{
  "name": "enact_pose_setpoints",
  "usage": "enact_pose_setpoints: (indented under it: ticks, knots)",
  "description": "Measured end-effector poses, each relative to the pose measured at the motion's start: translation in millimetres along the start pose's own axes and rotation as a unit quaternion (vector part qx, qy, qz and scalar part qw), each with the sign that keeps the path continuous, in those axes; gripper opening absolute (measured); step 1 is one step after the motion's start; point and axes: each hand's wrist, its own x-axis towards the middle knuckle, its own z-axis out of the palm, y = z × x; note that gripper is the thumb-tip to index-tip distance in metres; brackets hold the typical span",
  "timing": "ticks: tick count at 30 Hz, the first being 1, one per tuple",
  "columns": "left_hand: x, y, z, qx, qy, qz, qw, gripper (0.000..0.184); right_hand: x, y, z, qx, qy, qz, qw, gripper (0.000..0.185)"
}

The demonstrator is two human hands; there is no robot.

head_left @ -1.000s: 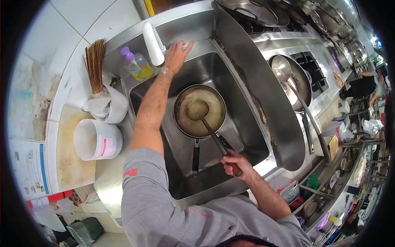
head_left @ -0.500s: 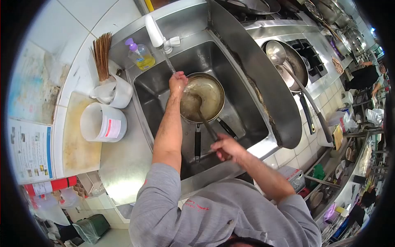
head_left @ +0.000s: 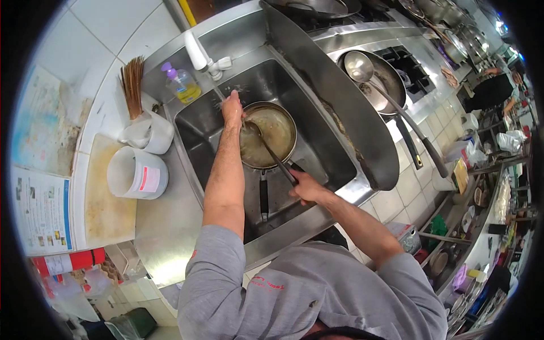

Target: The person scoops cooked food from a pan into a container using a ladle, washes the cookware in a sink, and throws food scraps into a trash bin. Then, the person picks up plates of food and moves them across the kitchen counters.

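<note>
Pan (head_left: 290,144) of cloudy, yellowish liquid (head_left: 273,127) sits on the floor of the steel sink (head_left: 306,102), its black handle (head_left: 263,198) pointing to the sink's near edge; a second black handle (head_left: 296,166) juts out beside it. Over the near edge of the sink, the right hand (head_left: 307,188) is wrapped around the handle end of a long ladle (head_left: 273,154), which slants into the left part of the pan. Inside the sink towards its far left, the left hand (head_left: 231,109) is wet under water falling from the white tap (head_left: 195,51), just beside the pan's rim and the ladle's lower end; whether its fingers grasp anything I cannot tell. At the sink's far left corner stands a pump bottle (head_left: 184,86) of yellow soap. Left of the sink are a white tub (head_left: 158,133) with a bundle of twigs (head_left: 132,85) upright in it, a labelled white bucket (head_left: 136,175) and a bare stretch of worktop (head_left: 164,226). A tall steel panel (head_left: 340,96) borders the sink's right side; beyond it another pan (head_left: 388,68) rests by a burner, with a second ladle (head_left: 358,66) lying across it. Well right of the sink, a person in dark clothing (head_left: 492,90) stands.
</note>
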Motion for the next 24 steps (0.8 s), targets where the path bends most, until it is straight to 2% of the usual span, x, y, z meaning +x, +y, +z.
enact_pose_setpoints:
  ticks: [1,2,3,5,6,8,9,11,15,17,18,20,21,24]
  knots:
    - [-2.2,0.7,7.9,-0.008,0.015,0.022,1.000,0.015,28.5,21.7,-0.3,-0.167,0.086,-0.054,0.981,0.056]
    - [-4.8,1.6,12.5,-0.015,0.033,0.045,0.998,0.015,44.6,32.5,1.2,-0.328,0.165,-0.106,0.924,0.056]
    - [-7.5,1.5,15.6,-0.014,0.058,0.096,0.994,0.014,39.3,26.5,4.0,-0.324,0.162,-0.106,0.926,0.056]
    - [-10.9,5.3,10.4,0.005,0.053,0.106,0.993,0.014,11.8,4.4,8.0,-0.440,0.204,-0.043,0.874,0.056]
    - [-10.1,6.0,7.3,0.017,0.047,0.119,0.992,0.014,6.5,2.2,6.9,-0.439,0.203,-0.042,0.875,0.056]
    - [-9.0,9.5,-1.0,0.032,0.028,0.119,0.992,0.018,-0.6,-2.7,2.7,-0.470,0.120,-0.026,0.874,0.056]
    - [-13.1,10.9,-4.3,0.016,0.035,0.082,0.996,0.021,-6.9,-3.7,2.3,-0.469,0.118,-0.027,0.875,0.056]
    - [-17.7,16.4,-7.9,-0.015,0.054,0.026,0.998,0.027,-20.8,-5.6,-2.3,-0.560,0.077,-0.084,0.821,0.058]
    - [-9.7,7.7,-19.5,-0.010,0.050,0.067,0.996,0.019,-65.5,0.2,-13.3,-0.587,0.076,-0.129,0.796,0.058]
    - [-11.1,7.5,-26.7,0.026,0.061,0.133,0.989,0.007,-88.6,-7.6,-19.5,-0.648,0.052,-0.082,0.755,0.058]
    - [-14.0,10.7,-28.7,0.026,0.066,0.133,0.989,0.007,-94.0,-8.5,-20.3,-0.650,0.048,-0.085,0.754,0.058]
    - [-20.2,15.7,-30.7,0.020,0.026,0.106,0.994,0.010,-101.0,-10.9,-18.9,-0.691,0.060,-0.023,0.720,0.057]
    - [-22.0,14.7,-29.1,0.031,0.015,0.112,0.993,0.011,-101.3,-17.3,-16.5,-0.691,0.061,-0.016,0.720,0.057]
    - [-23.2,20.5,-22.9,0.105,-0.010,0.080,0.991,0.014,-63.5,-3.6,-8.9,-0.680,0.098,-0.038,0.726,0.057]
